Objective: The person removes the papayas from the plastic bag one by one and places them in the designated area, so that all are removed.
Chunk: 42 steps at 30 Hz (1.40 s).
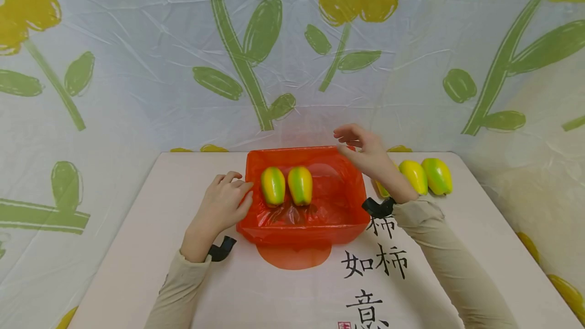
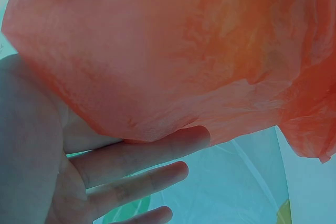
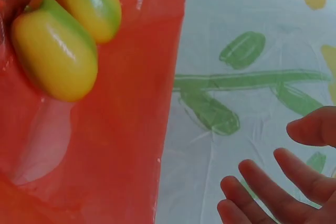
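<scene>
An open red box-shaped container [image 1: 335, 220] of thin, shiny plastic stands on the table. Side by side in its left half lie two yellow fruits with green stripes [image 1: 272, 187] [image 1: 300, 186], looking like small papayas or mangoes. My left hand [image 1: 224, 202] is at the container's left side, fingers loosely extended; in the left wrist view they lie against the red plastic [image 2: 131, 51], which partly covers them. Over the far right corner hovers my right hand [image 1: 365, 151], fingers apart and nothing held. The right wrist view shows this hand [image 3: 294, 192] beside the red wall.
Right of the container are several more yellow-green fruits [image 1: 437, 176], one partly hidden behind my right wrist. Black characters [image 1: 375, 263] and a red-orange round print mark the pale table cover [image 1: 274, 298]. A flower-patterned cloth [image 1: 151, 65] hangs behind the table.
</scene>
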Available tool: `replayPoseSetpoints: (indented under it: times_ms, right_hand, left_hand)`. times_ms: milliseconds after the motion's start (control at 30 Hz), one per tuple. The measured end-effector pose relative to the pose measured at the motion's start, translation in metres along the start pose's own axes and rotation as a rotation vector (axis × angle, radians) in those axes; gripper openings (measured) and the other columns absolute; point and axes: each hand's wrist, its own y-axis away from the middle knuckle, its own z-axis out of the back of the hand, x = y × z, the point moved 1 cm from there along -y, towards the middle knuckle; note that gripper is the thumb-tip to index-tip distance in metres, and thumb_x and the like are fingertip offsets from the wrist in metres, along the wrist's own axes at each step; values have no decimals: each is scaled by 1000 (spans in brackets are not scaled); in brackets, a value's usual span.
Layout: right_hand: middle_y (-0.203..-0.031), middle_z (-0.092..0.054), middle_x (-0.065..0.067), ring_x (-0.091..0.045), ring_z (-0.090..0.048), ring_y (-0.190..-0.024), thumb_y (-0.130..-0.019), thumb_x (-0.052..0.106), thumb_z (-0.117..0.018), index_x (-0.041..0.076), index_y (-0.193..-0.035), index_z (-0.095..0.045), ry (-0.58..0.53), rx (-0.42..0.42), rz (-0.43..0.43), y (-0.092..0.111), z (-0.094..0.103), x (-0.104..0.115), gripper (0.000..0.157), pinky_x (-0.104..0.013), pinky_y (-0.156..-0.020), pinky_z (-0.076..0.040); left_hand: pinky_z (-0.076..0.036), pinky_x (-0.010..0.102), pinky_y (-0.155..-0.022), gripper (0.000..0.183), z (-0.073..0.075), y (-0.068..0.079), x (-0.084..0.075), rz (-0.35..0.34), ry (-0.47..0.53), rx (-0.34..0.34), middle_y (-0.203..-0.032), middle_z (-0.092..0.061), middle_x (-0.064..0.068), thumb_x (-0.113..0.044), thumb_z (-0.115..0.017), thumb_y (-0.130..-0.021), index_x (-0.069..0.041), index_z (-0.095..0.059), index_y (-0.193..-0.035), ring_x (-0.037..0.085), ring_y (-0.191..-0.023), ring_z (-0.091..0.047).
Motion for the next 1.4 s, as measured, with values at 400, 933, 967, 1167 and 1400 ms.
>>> replayPoseSetpoints:
  times_ms: [400, 933, 967, 1167, 1400]
  right_hand:
    - [-106, -68, -18, -31, -64, -97, -88, 3, -66, -2, -108, -66, 102, 157, 13, -14, -30, 4, 20, -48, -91, -52]
    - [-105, -70, -15, -31, -62, -95, -88, 8, -67, -2, -109, -70, 338, 411, -67, -20, -62, 6, 23, -43, -88, -52]
    - [-107, -69, -15, -30, -61, -96, -89, 8, -67, -2, -111, -70, 360, 428, -79, -21, -64, 5, 25, -42, -89, -52]
    - [-117, -67, -14, -26, -59, -98, -89, 10, -69, 0, -122, -66, 453, 512, -164, -23, -78, -2, 34, -39, -91, -53]
    - [-124, -60, -12, -26, -58, -104, -85, 15, -74, 3, -132, -60, 561, 586, -209, -24, -92, -6, 50, -41, -93, -52]
  left_hand:
    - [-46, 49, -92, 25, -1, 0, 0, -3, -1, -2, -96, -74, 10, -17, -62, -91, -3, -75, -106, 32, -106, -58]
    - [-46, 49, -92, 24, 1, 0, -1, -2, 1, -4, -95, -74, 10, -17, -62, -91, -3, -75, -105, 32, -106, -58]
    - [-46, 49, -92, 24, 1, 0, -1, -2, 2, -5, -95, -74, 10, -17, -62, -91, -3, -75, -105, 32, -106, -58]
    - [-46, 50, -92, 24, 1, 1, -1, -2, 3, 1, -95, -74, 10, -16, -62, -91, -2, -75, -105, 32, -105, -58]
    - [-46, 50, -91, 23, 0, 0, -1, -6, 4, -10, -95, -74, 10, -16, -62, -90, -3, -75, -104, 32, -105, -58]
